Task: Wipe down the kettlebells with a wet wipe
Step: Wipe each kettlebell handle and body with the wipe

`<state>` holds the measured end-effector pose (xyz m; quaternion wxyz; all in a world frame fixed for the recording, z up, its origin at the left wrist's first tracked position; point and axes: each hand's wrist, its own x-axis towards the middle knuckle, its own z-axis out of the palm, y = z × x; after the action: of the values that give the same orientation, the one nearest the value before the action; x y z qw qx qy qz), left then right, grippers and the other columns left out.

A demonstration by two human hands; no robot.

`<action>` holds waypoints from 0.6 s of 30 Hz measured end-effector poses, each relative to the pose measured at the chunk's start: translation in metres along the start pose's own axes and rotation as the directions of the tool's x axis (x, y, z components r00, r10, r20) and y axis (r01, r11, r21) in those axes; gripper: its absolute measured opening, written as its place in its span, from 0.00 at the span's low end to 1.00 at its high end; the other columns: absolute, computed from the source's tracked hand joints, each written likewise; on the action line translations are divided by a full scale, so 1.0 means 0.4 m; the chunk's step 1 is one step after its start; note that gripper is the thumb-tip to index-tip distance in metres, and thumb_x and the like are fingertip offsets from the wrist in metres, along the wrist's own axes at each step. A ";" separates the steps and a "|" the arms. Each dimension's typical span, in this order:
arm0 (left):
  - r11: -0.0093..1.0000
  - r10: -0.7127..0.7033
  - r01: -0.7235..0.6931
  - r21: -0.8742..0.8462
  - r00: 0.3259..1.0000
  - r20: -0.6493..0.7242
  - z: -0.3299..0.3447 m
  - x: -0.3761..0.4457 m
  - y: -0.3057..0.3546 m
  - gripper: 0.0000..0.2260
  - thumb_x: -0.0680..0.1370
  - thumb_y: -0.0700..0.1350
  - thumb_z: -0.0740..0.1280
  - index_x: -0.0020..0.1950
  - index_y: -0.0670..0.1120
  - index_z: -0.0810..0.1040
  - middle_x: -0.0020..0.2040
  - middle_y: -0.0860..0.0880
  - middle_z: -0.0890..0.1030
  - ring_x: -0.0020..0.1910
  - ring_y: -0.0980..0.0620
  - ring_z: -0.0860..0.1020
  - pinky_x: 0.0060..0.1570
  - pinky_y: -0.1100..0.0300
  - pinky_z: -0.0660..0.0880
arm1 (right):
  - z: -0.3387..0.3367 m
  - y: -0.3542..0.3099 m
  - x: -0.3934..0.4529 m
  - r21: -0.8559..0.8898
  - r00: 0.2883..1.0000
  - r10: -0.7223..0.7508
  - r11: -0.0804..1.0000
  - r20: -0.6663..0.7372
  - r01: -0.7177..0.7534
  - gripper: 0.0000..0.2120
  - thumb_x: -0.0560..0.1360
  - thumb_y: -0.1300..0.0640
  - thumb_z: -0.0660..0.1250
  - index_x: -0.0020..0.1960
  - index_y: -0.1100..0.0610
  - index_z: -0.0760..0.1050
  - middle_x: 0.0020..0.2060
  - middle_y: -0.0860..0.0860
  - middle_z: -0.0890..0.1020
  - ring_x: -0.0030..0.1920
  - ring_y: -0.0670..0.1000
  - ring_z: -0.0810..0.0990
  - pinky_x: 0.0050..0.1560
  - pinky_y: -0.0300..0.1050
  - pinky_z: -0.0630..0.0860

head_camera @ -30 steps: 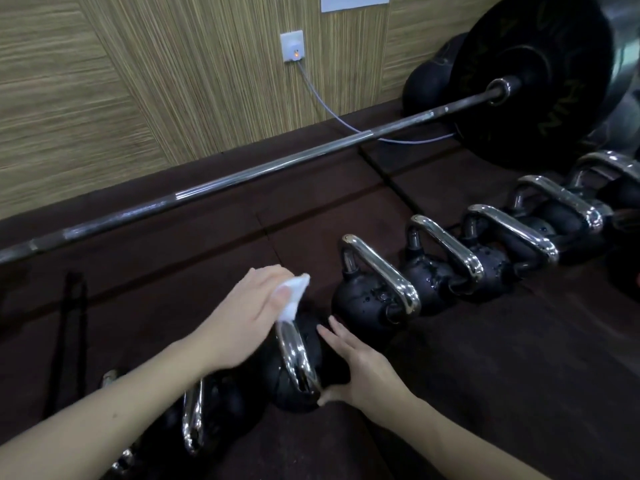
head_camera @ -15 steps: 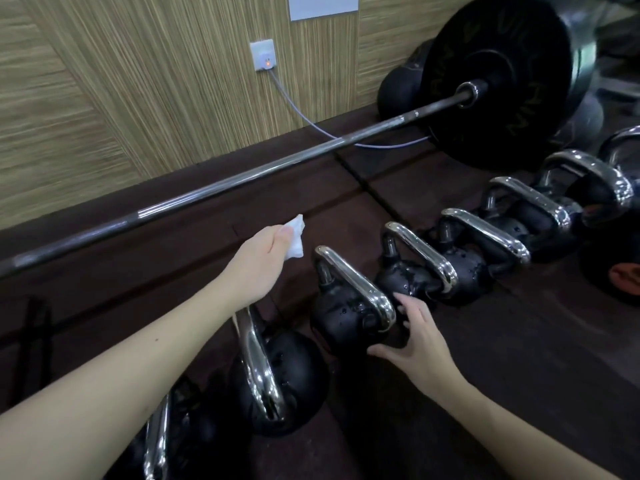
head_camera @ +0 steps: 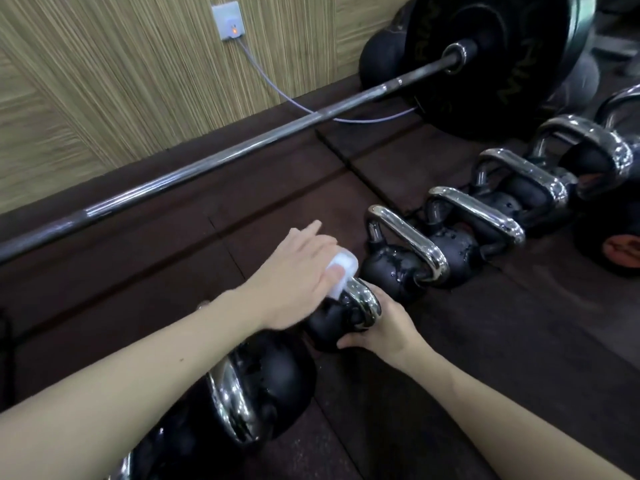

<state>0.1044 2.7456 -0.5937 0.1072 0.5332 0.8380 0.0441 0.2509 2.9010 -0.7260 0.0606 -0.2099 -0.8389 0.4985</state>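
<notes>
We find the left hand [head_camera: 298, 271] laid over the chrome handle of one kettlebell [head_camera: 332, 320], fingers held together and flattened, pressing the wet wipe [head_camera: 341, 275] onto the handle's top; the wipe shows as a white fold under the fingertips at about 2 o'clock of the hand. The right hand [head_camera: 384, 327] cups the black body at its 4 o'clock side, fingers curled against it. We judge this to be a brace, so that the wiping pressure does not roll or tip the weight.

The kettlebell stands in a row on the dark rubber floor [head_camera: 485, 341], with a wet-looking neighbour [head_camera: 398, 268] just beside it toward 1 o'clock and a larger one [head_camera: 263, 386] toward 7 o'clock. A barbell [head_camera: 242, 150] lies well apart, along the wall.

Against the frame half a second earlier: the left hand then held the wipe raised, clear of every handle; it is now down on one. The right hand was then only reaching toward the row; it now grips the body under work.
</notes>
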 end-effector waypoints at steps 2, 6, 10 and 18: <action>0.974 0.164 -0.159 0.160 0.986 -0.015 0.023 -0.019 0.057 0.26 0.86 0.57 0.49 0.75 0.45 0.73 0.74 0.47 0.75 0.82 0.42 0.63 0.82 0.41 0.54 | -0.004 0.003 -0.007 -0.015 0.999 0.035 0.999 0.018 -0.034 0.46 0.51 0.51 0.90 0.67 0.49 0.78 0.62 0.40 0.80 0.62 0.39 0.79 0.66 0.39 0.74; 0.879 0.353 -0.355 0.319 0.933 0.065 0.071 -0.001 0.111 0.22 0.85 0.58 0.52 0.68 0.48 0.78 0.66 0.49 0.78 0.72 0.44 0.73 0.81 0.43 0.54 | 0.001 0.014 -0.003 0.036 0.997 0.060 0.997 0.044 -0.062 0.29 0.64 0.59 0.84 0.55 0.42 0.72 0.49 0.37 0.79 0.50 0.27 0.79 0.51 0.22 0.72; 0.950 0.234 -0.226 0.217 0.972 -0.010 0.014 0.023 0.059 0.25 0.84 0.63 0.47 0.64 0.52 0.77 0.59 0.52 0.78 0.66 0.49 0.74 0.81 0.51 0.51 | -0.010 0.006 -0.003 0.032 0.998 0.043 0.999 0.054 -0.044 0.43 0.56 0.51 0.89 0.68 0.44 0.75 0.54 0.32 0.80 0.56 0.35 0.79 0.57 0.30 0.74; 0.939 -0.173 0.142 -0.313 0.982 -0.075 -0.003 0.054 -0.053 0.17 0.87 0.58 0.50 0.44 0.54 0.71 0.45 0.56 0.74 0.51 0.50 0.74 0.60 0.45 0.73 | -0.027 0.013 0.004 0.046 0.995 -0.032 0.999 0.097 0.028 0.59 0.56 0.48 0.88 0.81 0.41 0.61 0.79 0.42 0.68 0.78 0.40 0.65 0.78 0.43 0.65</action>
<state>0.0764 2.7563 -0.5994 0.1492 0.4384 0.8654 0.1915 0.2544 2.9124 -0.7252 0.0317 -0.1713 -0.8325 0.5259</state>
